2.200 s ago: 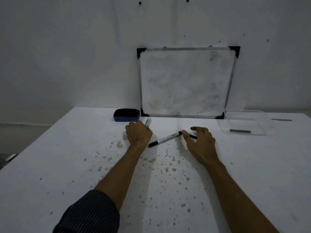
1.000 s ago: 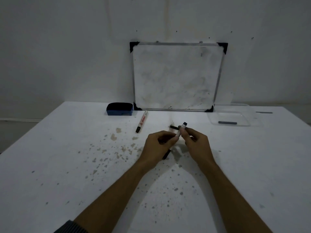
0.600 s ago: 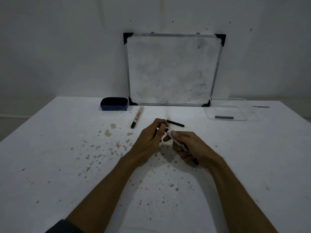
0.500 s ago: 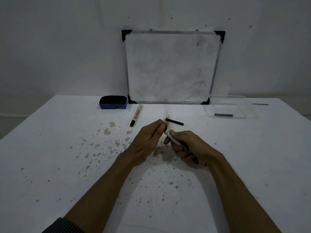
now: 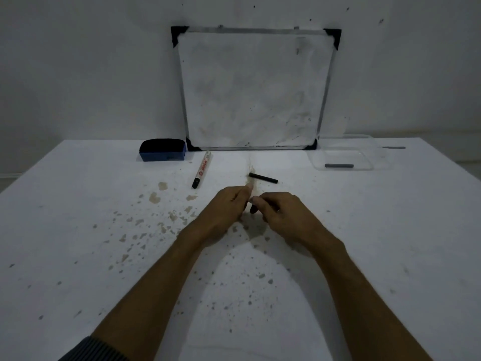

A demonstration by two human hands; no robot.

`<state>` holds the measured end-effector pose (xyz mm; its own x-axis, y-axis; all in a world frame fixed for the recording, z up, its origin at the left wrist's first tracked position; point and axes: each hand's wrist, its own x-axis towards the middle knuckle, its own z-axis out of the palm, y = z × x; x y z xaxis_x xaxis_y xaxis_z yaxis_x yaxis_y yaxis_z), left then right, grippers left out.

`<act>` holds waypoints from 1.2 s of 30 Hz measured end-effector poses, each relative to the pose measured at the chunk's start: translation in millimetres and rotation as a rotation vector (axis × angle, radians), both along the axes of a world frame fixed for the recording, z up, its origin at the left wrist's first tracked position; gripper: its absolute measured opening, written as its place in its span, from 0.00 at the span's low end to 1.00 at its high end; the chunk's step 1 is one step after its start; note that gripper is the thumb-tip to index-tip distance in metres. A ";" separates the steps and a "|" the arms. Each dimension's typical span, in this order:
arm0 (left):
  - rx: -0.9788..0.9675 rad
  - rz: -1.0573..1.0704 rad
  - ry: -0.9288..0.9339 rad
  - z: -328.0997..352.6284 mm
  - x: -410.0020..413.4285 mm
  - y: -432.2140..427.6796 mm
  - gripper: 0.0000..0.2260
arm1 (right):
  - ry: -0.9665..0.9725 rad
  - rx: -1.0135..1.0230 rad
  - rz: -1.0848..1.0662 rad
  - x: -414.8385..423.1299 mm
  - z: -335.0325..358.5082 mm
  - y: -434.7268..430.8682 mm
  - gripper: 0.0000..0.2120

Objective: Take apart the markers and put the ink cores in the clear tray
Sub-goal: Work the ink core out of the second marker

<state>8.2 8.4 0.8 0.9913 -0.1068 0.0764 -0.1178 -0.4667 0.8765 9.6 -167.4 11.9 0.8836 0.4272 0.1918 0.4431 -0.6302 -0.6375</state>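
Observation:
My right hand [image 5: 281, 213] is closed around a marker, mostly hidden in the fist; only its dark end [image 5: 253, 210] shows below the fingers. My left hand [image 5: 229, 204] meets it, fingertips pinched at that marker's end. A second white marker [image 5: 202, 169] with a black cap lies on the table to the left. A black ink core [image 5: 263, 177] lies just beyond my hands. The clear tray [image 5: 364, 158] stands at the back right with one grey ink core [image 5: 339, 165] inside.
A small whiteboard [image 5: 255, 89] leans on the wall at the back of the white, stained table [image 5: 78, 230]. A blue eraser [image 5: 162, 153] sits left of it. A thin dark strip [image 5: 393, 147] lies beyond the tray.
Both hands picked the marker up from the table and brought it toward me. The right hand now wraps it fully, and the left fingertips have closed on its end.

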 end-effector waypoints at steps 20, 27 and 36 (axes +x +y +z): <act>-0.091 0.019 0.108 0.0 -7.2 7.5 0.32 | 0.240 0.396 -0.088 -10.0 -0.7 12.2 0.18; -0.252 -0.033 0.102 3.0 -12.4 -7.8 0.23 | 0.218 0.621 -0.212 -5.5 0.0 9.9 0.15; 0.010 -0.039 -0.075 2.2 -8.3 7.3 0.12 | 0.189 0.488 -0.353 7.8 -6.4 -2.4 0.19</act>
